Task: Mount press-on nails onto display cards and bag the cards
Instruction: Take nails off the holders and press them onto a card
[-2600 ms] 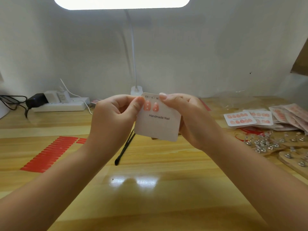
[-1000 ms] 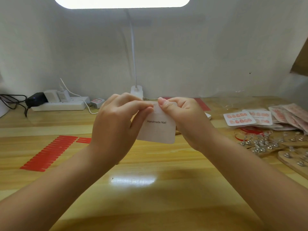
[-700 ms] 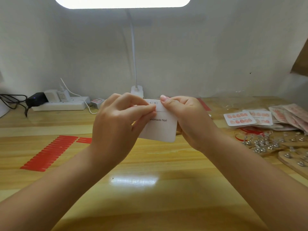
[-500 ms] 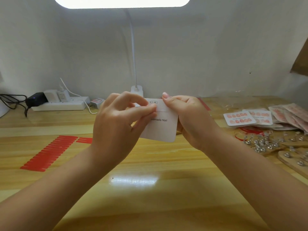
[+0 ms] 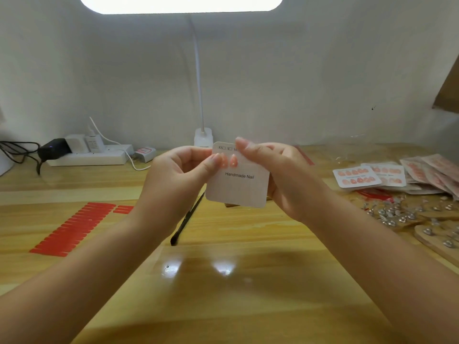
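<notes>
A white display card (image 5: 238,188) printed "Handmade Nail" is held upright above the wooden desk (image 5: 223,281). Two pink press-on nails (image 5: 229,161) sit in its top row. My left hand (image 5: 177,181) pinches the card's left edge, its thumb resting beside the left nail. My right hand (image 5: 280,175) grips the card's top right corner and right side from behind. Finished cards with pink nails (image 5: 357,176) lie at the right, next to bagged cards (image 5: 432,170).
Red adhesive strips (image 5: 74,229) lie at the left. A black tool (image 5: 187,220) lies under the hands. A power strip with chargers (image 5: 89,155) and a lamp base (image 5: 203,137) stand at the back. Metal nail stands (image 5: 397,214) and wooden holders (image 5: 437,239) crowd the right.
My left fingers covered the card's top row a moment ago; they have drawn back to the left edge, and two pink nails show again. The card tilted up slightly.
</notes>
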A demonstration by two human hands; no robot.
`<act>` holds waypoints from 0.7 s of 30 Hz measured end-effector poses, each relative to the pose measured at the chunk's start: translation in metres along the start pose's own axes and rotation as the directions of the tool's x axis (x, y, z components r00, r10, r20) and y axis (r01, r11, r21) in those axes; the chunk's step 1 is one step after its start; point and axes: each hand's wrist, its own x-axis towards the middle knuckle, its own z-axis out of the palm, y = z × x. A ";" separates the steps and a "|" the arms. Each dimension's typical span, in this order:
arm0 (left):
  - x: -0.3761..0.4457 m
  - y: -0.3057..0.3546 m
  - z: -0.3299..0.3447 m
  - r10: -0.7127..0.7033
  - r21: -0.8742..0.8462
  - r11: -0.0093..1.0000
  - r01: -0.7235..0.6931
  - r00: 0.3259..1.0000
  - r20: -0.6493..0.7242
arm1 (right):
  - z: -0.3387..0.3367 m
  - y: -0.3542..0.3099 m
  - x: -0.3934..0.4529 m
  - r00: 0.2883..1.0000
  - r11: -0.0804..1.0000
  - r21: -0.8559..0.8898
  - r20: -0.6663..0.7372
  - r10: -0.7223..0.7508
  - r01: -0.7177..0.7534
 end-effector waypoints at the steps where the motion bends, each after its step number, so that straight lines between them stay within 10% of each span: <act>1: 0.000 0.000 0.000 0.012 -0.005 1.000 -0.012 1.000 -0.001 | -0.001 0.002 0.000 1.000 1.000 -0.017 -0.026 -0.013 0.012; 13: 0.002 -0.009 0.001 -0.023 0.071 0.997 0.023 1.000 -0.004 | -0.010 0.024 0.007 0.997 0.991 -0.117 -0.034 -0.074 0.070; 21: 0.008 -0.025 0.001 -0.321 0.391 0.876 0.281 0.946 0.039 | -0.026 0.040 0.016 0.994 0.908 -0.416 -0.074 -0.077 0.040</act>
